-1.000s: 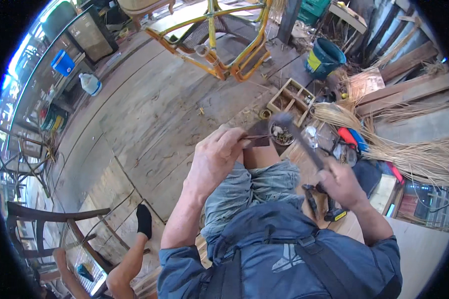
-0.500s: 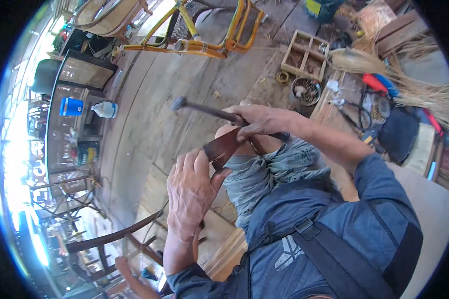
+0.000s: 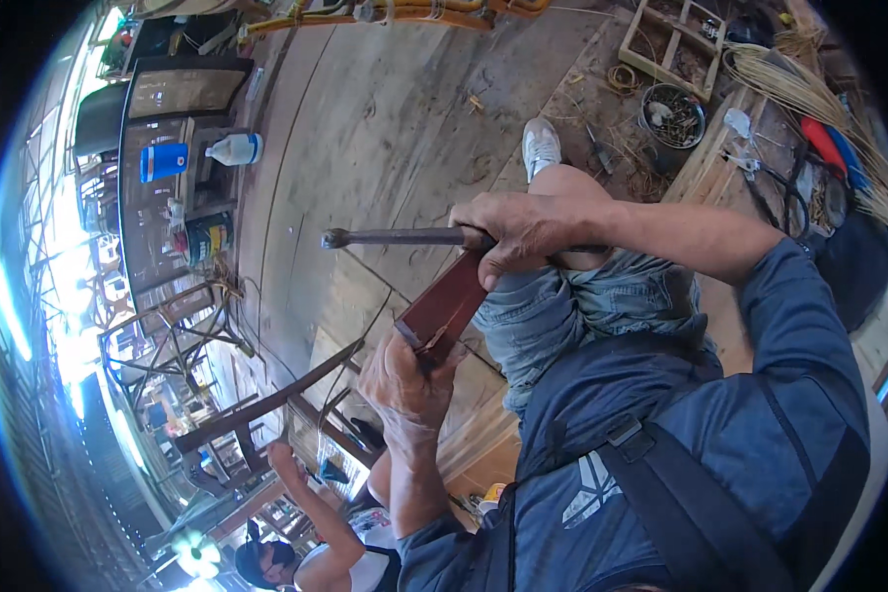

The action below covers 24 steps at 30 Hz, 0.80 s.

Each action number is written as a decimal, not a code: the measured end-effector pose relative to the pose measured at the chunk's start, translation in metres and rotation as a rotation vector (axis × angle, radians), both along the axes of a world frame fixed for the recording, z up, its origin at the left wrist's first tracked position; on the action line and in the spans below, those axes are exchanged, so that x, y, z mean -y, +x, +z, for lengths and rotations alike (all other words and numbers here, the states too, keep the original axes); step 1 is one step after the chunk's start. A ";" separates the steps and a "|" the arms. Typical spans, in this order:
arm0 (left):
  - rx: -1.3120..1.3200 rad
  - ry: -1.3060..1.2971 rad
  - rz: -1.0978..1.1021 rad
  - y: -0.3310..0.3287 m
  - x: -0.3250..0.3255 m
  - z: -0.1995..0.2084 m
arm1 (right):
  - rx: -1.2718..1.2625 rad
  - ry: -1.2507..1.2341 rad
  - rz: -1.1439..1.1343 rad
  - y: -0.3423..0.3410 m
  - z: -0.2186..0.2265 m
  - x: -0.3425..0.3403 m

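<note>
A reddish-brown flat piece of wood [image 3: 442,304] slants over my lap, with a pale split near its lower end. My left hand [image 3: 405,385] is closed around that lower end, its fingers partly hidden. My right hand [image 3: 523,235] grips a dark metal bar [image 3: 405,237] with a rounded knob at its left tip. The right thumb also rests against the wood's upper end. The bar lies nearly level, reaching out left over the floor.
A co-worker's hand [image 3: 281,459] touches a dark wooden chair frame [image 3: 266,409] at lower left. A bowl of small bits [image 3: 672,114] and a divided wooden tray [image 3: 651,67] lie at upper right beside cane strands [image 3: 809,118]. A blue container [image 3: 164,162] and white jug [image 3: 235,149] stand left.
The view has shifted, bringing the co-worker further into sight. The bar has turned from sloping to nearly level. My left hand now sits lower around the wood's end.
</note>
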<state>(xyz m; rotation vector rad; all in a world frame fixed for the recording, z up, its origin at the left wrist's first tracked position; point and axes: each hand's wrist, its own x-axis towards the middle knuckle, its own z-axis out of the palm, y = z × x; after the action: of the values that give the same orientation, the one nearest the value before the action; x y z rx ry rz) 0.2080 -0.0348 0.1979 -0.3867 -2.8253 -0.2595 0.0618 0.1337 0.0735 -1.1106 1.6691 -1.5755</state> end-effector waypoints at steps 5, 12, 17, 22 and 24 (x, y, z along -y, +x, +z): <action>0.030 0.117 0.262 0.021 -0.017 -0.011 | -0.086 0.081 -0.038 0.000 -0.008 0.006; -0.071 0.268 0.580 0.031 -0.055 -0.018 | -0.041 0.006 0.025 -0.001 -0.009 0.016; -0.045 0.321 0.781 0.028 -0.074 -0.016 | 0.147 0.035 0.170 -0.010 -0.009 0.019; 0.068 0.361 0.922 0.031 -0.088 -0.011 | 0.083 0.014 0.156 -0.006 -0.007 0.013; 0.083 0.385 0.818 0.025 -0.086 -0.010 | -0.051 0.076 0.112 -0.012 -0.009 0.006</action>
<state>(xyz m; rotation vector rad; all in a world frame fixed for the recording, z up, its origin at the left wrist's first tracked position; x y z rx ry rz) 0.2333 0.0512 0.1882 0.8502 -2.6485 -0.6137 0.0497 0.1273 0.0649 -1.1920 1.6556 -1.4132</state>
